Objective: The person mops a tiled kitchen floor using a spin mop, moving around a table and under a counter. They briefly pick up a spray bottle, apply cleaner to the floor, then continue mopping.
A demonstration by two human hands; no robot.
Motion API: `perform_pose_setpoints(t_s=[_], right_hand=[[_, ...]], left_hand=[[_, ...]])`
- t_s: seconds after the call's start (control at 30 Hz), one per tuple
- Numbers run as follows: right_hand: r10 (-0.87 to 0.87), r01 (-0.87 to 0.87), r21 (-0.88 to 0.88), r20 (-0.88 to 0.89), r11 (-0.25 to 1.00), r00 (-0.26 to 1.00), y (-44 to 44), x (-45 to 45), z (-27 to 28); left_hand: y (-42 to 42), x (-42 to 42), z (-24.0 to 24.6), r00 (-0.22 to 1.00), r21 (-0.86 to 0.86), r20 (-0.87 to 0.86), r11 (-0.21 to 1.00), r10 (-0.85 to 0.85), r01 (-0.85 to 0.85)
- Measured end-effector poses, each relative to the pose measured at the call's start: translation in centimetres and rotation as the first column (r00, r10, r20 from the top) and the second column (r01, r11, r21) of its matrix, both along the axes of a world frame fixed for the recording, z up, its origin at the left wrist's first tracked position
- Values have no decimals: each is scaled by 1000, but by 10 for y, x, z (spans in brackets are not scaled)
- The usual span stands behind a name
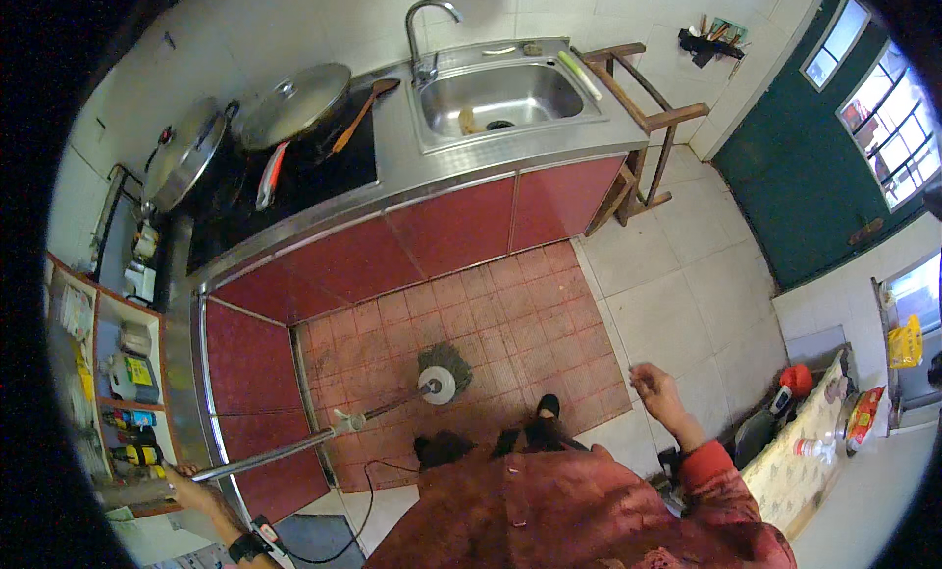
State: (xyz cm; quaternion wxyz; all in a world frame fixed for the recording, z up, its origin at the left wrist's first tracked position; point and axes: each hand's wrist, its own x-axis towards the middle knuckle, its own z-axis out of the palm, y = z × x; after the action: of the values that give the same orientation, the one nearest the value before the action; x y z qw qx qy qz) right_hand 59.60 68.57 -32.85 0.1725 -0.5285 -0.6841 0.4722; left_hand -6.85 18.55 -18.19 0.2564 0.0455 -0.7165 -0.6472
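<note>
My left hand (193,488) grips the upper end of a metal mop handle (287,447) at the far left. The handle slants down to a round white mop disc (439,385). Grey-green mop strands (450,359) fan out from the disc onto a reddish checked floor mat (508,333). A joint with a small lever sits midway along the handle. My right hand (657,396) hangs in the air at the right, above the pale tiles. Its fingers are loosely bent and nothing shows in them.
Red cabinets (456,223) carry a steel sink (508,102) and a cooktop with lidded pans (298,105). Beside them stands a wooden stool (647,120). A green door (795,194) is at the right, near a patterned table (798,451). A black cable (368,481) hangs by my left side.
</note>
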Motion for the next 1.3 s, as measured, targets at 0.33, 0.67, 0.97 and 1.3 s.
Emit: perform_pose_setpoints(t_s=[0.33,0.67,0.97,1.3], right_hand=[[205,-223,157,119,962,971,22,66,-56],[-299,302,26,239,953,924,-17,125,-9],[-616,627,46,252,778,746,-148,185,-37],[-819,832,-24,164,554,549,-168,321,-52]], left_hand=[[22,-31,-18,802,-830,-556,-180,218,-527],[478,196,-39,419,-219,305,365,-855,905],[664,436,26,-141,-35,97,-145,-985,989],[717,592,63,-278,45,-223,-294,-935,955]])
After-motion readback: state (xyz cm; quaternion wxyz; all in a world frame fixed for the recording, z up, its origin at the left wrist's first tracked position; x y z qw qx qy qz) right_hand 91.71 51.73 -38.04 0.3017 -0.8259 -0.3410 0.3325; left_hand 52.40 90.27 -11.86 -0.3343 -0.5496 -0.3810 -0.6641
